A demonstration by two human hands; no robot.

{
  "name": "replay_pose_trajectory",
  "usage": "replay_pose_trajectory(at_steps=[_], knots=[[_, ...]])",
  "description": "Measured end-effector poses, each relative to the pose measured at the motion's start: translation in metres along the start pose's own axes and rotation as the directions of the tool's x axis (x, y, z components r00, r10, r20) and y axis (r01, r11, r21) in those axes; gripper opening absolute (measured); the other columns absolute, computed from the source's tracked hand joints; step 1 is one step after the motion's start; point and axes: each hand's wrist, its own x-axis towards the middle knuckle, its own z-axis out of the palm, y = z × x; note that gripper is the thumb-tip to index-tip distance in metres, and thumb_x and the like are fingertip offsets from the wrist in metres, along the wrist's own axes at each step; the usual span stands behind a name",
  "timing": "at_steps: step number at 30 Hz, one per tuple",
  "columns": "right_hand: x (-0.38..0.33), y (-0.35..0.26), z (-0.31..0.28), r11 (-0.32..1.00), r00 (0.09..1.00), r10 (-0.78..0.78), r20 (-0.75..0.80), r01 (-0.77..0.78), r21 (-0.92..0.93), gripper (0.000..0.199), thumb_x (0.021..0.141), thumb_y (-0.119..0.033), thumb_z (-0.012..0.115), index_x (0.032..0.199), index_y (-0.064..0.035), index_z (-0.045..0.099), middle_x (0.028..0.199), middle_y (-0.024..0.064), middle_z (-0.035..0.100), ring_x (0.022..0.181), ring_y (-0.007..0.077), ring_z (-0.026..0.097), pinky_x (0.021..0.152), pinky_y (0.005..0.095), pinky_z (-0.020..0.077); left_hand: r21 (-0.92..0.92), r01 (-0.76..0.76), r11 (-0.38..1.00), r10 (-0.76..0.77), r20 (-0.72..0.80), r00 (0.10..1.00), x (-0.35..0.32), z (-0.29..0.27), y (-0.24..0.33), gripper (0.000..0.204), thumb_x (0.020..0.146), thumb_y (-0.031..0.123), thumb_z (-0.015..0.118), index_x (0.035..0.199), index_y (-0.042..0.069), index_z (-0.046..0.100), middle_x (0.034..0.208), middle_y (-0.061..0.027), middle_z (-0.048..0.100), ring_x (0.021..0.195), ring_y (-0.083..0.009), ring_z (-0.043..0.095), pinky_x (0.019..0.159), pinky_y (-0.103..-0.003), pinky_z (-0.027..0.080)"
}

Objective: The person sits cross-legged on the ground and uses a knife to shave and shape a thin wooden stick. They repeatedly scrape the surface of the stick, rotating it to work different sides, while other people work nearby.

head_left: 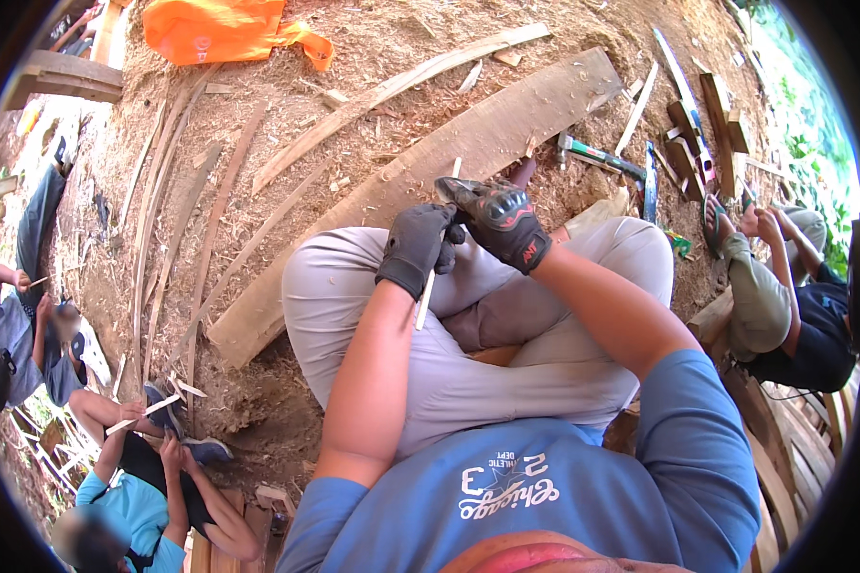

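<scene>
My left hand (419, 246), in a dark glove, is closed around a thin pale wooden stick (425, 304). The stick slants upward between my hands, its lower end hanging over my lap and its upper end showing past the gloves. My right hand (499, 218), in a dark glove with hard knuckle guards, is closed right beside the left one, close against the stick. Whatever lies within the right fingers is hidden by the glove. Both hands are above my crossed legs, in front of a long, broad wooden plank (468, 143) on the ground.
Wood shavings and long thin wood strips (392, 91) cover the ground. A green-headed hammer (602, 156) and a long blade-like tool (683, 100) lie to the right. An orange bag (215, 31) lies at the far left. Other people sit at left and right, one holding a pale stick (143, 417).
</scene>
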Motion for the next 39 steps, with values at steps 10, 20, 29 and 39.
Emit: replay_pose_trajectory(at_steps=[10, 20, 29, 39], knots=[[0.007, 0.008, 0.0, 0.993, 0.982, 0.119, 0.147, -0.117, -0.023, 0.046, 0.095, -0.022, 0.063, 0.14, -0.0162, 0.066, 0.096, 0.0153, 0.076, 0.088, 0.0343, 0.074, 0.082, 0.0479, 0.0589, -0.026, 0.07, 0.997, -0.069, 0.031, 0.997, 0.012, -0.001, -0.006, 0.03, 0.107, 0.022, 0.051, 0.109, -0.001, 0.07, 0.071, -0.0061, 0.063, 0.041, -0.0088, 0.04, 0.037, -0.028, 0.03], [0.014, 0.024, 0.01, 0.937, 0.913, 0.295, 0.282, -0.219, -0.271, 0.045, 0.096, -0.018, 0.059, 0.14, -0.0162, 0.066, 0.107, 0.0163, 0.077, 0.09, 0.0333, 0.076, 0.081, 0.0458, 0.0594, -0.068, 0.136, 0.988, -0.135, 0.012, 0.991, 0.008, 0.001, 0.004, 0.03, 0.107, 0.023, 0.051, 0.11, 0.0, 0.07, 0.072, -0.0048, 0.063, 0.04, -0.0092, 0.039, 0.037, -0.027, 0.033], [0.01, 0.009, 0.013, 0.974, 0.976, 0.194, 0.095, -0.181, -0.133, 0.033, 0.094, -0.014, 0.059, 0.123, -0.0143, 0.073, 0.1, 0.0162, 0.076, 0.083, 0.0339, 0.075, 0.075, 0.0491, 0.0581, -0.094, 0.153, 0.984, -0.151, 0.029, 0.988, 0.013, -0.004, 0.0, 0.03, 0.106, 0.022, 0.05, 0.107, 0.0, 0.069, 0.069, -0.0058, 0.063, 0.039, -0.011, 0.041, 0.036, -0.03, 0.032], [0.001, -0.009, 0.011, 0.998, 0.997, 0.057, -0.057, -0.058, -0.027, 0.032, 0.097, -0.023, 0.06, 0.126, -0.0117, 0.071, 0.094, 0.0153, 0.077, 0.081, 0.0305, 0.075, 0.075, 0.0478, 0.0575, 0.105, 0.054, 0.993, -0.061, 0.062, 0.996, 0.009, -0.005, 0.002, 0.031, 0.106, 0.023, 0.049, 0.106, 0.001, 0.071, 0.072, -0.0047, 0.065, 0.041, -0.0103, 0.041, 0.037, -0.03, 0.035]])
